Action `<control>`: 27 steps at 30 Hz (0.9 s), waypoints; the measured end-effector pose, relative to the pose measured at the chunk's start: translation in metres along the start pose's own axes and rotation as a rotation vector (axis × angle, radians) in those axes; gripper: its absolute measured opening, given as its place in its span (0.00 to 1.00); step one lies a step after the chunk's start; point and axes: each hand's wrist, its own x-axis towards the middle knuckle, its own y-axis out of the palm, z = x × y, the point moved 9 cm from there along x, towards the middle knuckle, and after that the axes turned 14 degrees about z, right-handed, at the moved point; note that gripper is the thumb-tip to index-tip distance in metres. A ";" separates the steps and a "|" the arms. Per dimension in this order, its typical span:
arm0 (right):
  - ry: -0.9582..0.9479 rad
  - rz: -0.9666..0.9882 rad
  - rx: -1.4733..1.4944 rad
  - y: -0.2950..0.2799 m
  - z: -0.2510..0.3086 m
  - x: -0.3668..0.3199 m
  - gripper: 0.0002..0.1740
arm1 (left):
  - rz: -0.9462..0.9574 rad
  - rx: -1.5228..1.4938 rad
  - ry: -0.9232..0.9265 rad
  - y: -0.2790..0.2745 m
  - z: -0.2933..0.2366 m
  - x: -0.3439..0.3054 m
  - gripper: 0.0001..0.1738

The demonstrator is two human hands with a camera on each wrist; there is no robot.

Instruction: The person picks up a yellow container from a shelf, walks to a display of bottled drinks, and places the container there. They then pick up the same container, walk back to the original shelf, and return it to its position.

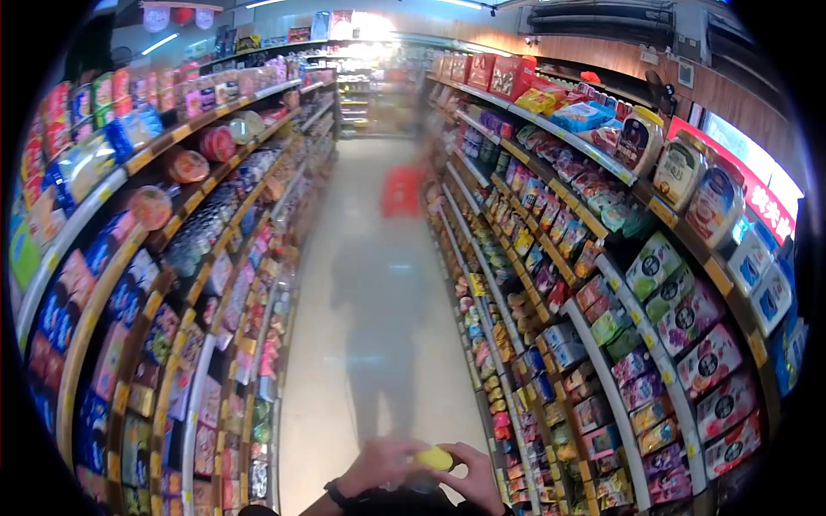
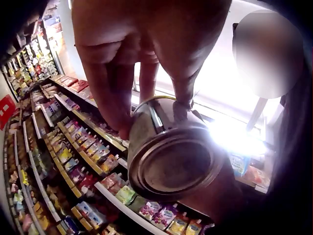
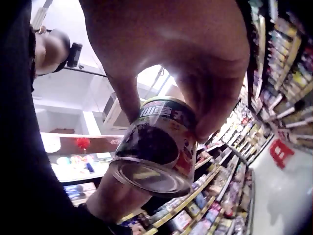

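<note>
In the head view a tin can with a yellow lid [image 1: 436, 457] is held between my two hands at the bottom of the view. My right hand [image 1: 475, 478] grips it from the right, and my left hand [image 1: 385, 464] is at its other side. Seen from the left wrist, the can [image 2: 171, 156] tips its ringed metal base toward the camera, with my left hand's thumb and fingers [image 2: 111, 110] around its upper part. The right wrist view shows the can's printed label [image 3: 151, 142], a dark oval on it, and my right hand [image 3: 171, 49] holding it near the top.
Long shelves of packaged goods line the aisle on the left [image 1: 155, 292] and on the right [image 1: 551, 284]. A red object [image 1: 402, 191] stands on the pale floor [image 1: 344, 206] farther up the aisle. Large jars [image 1: 680, 172] stand on the right top shelf.
</note>
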 end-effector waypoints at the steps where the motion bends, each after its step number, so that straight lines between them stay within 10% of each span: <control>1: 0.013 -0.040 -0.016 -0.015 -0.002 0.021 0.28 | 0.020 -0.010 -0.016 -0.010 0.016 0.027 0.23; 12: 0.178 -0.096 0.158 -0.143 -0.088 0.253 0.30 | 0.160 -0.104 -0.129 -0.080 0.165 0.267 0.23; 27: -0.154 -0.121 -0.158 -0.314 -0.171 0.622 0.33 | 0.010 -0.171 -0.246 -0.240 0.326 0.564 0.34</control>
